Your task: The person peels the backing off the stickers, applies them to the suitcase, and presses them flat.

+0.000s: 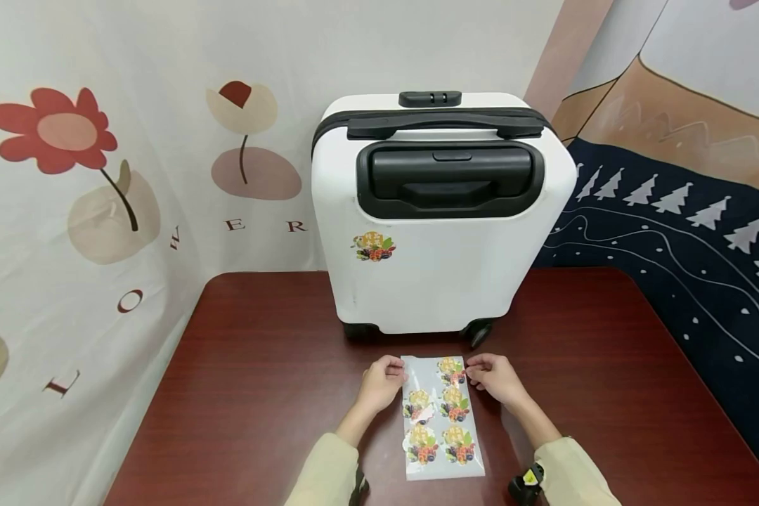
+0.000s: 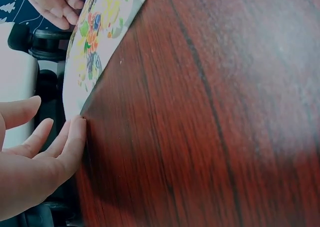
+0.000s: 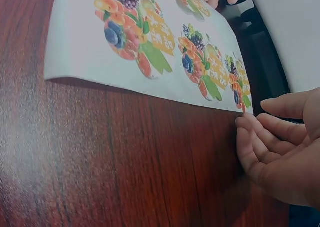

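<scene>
Sticker sheet point(image 1: 421, 372) at lower middle of the head frame, on the dark red wooden table point(image 1: 259, 386), its long sides running down the frame. Five fruit stickers on it: one at upper right, two mid-sheet, two below; upper left of the sheet is bare.

My left hand point(image 1: 381, 384) at the sheet's upper left edge, fingertips touching it, fingers loosely bent, thumb raised well off them. My right hand point(image 1: 497, 379) at the upper right corner, fingers relaxed and slightly bent, thumb apart; whether these fingertips touch the sheet or sit just beside it, I cannot tell.

White suitcase point(image 1: 430, 281) upright on the table, upper middle of the frame, black handle and wheels. One fruit sticker point(image 1: 374, 247) on its front, left side. Flower-printed cloth point(image 1: 164, 91) at upper left.
</scene>
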`<action>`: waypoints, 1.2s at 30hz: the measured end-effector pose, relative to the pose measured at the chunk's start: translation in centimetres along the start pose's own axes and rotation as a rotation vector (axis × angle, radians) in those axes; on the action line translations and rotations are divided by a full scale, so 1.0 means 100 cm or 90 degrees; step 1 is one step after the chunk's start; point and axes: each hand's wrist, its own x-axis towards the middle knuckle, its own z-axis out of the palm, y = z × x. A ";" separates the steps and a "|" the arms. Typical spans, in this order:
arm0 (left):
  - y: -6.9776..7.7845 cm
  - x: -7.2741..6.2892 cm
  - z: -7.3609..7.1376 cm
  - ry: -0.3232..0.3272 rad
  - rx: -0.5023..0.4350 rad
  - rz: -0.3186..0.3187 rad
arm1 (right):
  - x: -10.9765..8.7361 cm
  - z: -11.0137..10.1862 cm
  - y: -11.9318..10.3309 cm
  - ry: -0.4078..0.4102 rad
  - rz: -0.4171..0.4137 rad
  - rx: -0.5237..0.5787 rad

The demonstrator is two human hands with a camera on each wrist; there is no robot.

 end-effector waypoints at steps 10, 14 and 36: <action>0.000 -0.001 0.000 0.013 -0.032 -0.041 | 0.002 0.001 0.002 -0.001 0.026 0.052; 0.000 -0.001 0.000 0.032 -0.056 -0.053 | 0.001 0.002 0.001 -0.014 0.032 0.097; 0.043 -0.005 -0.034 0.060 -0.139 0.007 | -0.017 -0.022 -0.046 -0.095 -0.099 0.133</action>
